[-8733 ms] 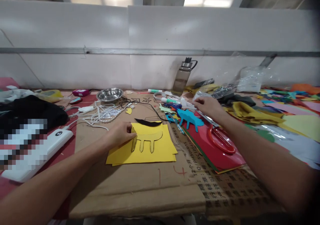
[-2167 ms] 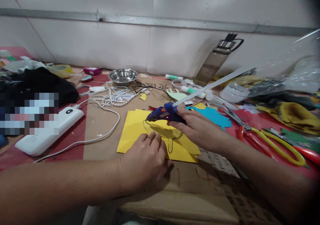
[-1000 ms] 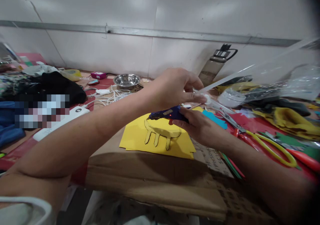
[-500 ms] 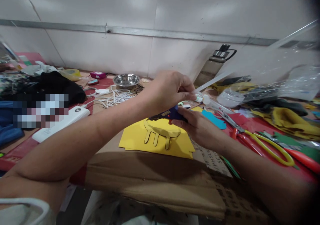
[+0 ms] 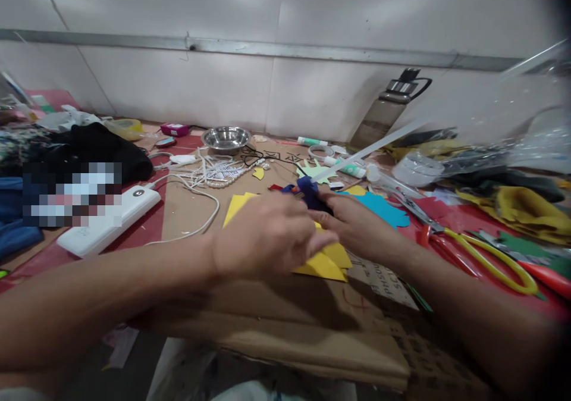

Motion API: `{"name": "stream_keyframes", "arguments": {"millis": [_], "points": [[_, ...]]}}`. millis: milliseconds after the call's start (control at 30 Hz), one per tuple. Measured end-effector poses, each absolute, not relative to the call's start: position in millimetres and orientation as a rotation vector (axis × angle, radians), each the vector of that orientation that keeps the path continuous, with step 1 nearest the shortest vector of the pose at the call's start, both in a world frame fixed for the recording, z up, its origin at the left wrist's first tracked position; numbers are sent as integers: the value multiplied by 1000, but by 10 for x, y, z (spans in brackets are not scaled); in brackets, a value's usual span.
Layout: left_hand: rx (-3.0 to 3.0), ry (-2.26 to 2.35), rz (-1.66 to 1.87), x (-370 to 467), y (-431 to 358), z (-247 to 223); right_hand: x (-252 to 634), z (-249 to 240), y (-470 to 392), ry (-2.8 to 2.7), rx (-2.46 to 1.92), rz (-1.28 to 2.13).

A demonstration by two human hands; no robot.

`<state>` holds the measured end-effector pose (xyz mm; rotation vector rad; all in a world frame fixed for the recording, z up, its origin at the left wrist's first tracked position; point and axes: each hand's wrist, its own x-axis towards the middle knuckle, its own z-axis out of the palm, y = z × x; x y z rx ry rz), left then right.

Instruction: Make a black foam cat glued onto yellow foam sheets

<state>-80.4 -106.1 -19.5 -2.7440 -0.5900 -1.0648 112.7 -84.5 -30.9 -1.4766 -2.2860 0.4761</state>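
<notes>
My right hand [image 5: 352, 213] is closed around a blue hot glue gun [image 5: 307, 190]. A long translucent glue stick [image 5: 370, 151] sticks out of its back, slanting up to the right. My left hand [image 5: 272, 234] is blurred over the yellow paper [image 5: 328, 267], and its fingers are mostly hidden or smeared, with one digit pointing right. What it touches, if anything, I cannot make out. Beneath both hands, the yellow sheets lie stacked on a cardboard sheet [image 5: 303, 300]. The black-outlined shape on the paper is covered by my left hand.
Yellow-handled scissors [image 5: 491, 258] and blue paper [image 5: 379, 207] lie at the right. Behind are a steel bowl [image 5: 226, 139], a bottle [image 5: 386, 109] and glue tubes [image 5: 348, 168]. A white power bank [image 5: 111, 219] with a cable lies left. Clear plastic wrap [image 5: 526, 133] sits far right.
My left hand has let go of the glue stick and moved down and toward me, over the yellow paper. The glue gun stays in my right hand, a little lower.
</notes>
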Motion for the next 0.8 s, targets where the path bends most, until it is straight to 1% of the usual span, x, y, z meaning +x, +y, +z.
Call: {"name": "stream_keyframes", "arguments": {"millis": [33, 133, 233, 800], "points": [[-2760, -540, -906, -797, -1127, -315, 1115, -313, -840, -2288, -1490, 457], [-2784, -619, -551, -748, -1281, -607, 1094, -334, -825, -2311, -1546, 375], [-2803, -682, -381, -722, -1357, -729, 1085, -364, -812, -2353, -1556, 343], [-2903, -663, -288, -763, -1342, -719, 1024, -410, -776, -2360, -1601, 291]]}}
